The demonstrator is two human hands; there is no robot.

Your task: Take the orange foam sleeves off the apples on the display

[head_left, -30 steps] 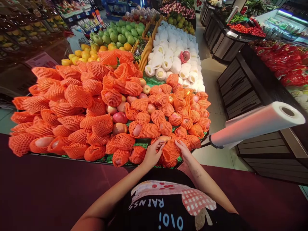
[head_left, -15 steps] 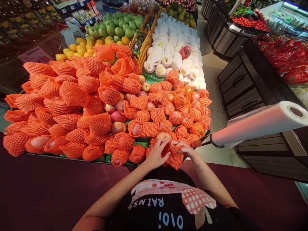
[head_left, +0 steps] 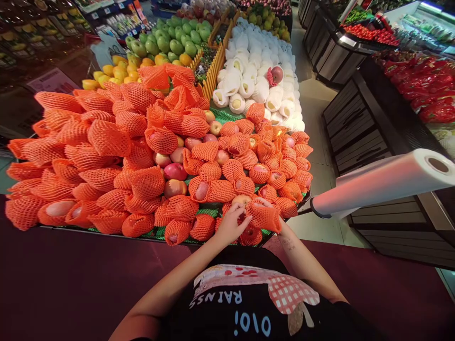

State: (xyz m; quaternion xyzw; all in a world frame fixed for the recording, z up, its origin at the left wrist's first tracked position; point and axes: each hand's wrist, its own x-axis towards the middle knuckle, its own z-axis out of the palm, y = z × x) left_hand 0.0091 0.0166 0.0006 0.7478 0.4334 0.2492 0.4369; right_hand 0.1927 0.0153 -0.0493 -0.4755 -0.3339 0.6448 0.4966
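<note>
Both my hands work at the near edge of a fruit display. My left hand (head_left: 230, 224) pinches the rim of an orange foam net sleeve (head_left: 263, 216) next to a bare apple (head_left: 241, 200). My right hand is almost wholly hidden under that sleeve, which is lifted and stretched sideways above a netted apple (head_left: 250, 234); only the wrist shows. The display (head_left: 159, 233) is heaped with apples in orange nets, a few of them bare.
A roll of clear plastic bags (head_left: 384, 182) juts out on the right at hand height. White-netted fruit (head_left: 259, 80), green apples (head_left: 174, 42) and yellow fruit lie further back. Dark cabinets (head_left: 359, 137) line the aisle on the right.
The orange sleeve has been lifted from the front of the pile and pulled out to the right, now covering my right hand. My left hand stays at its rim.
</note>
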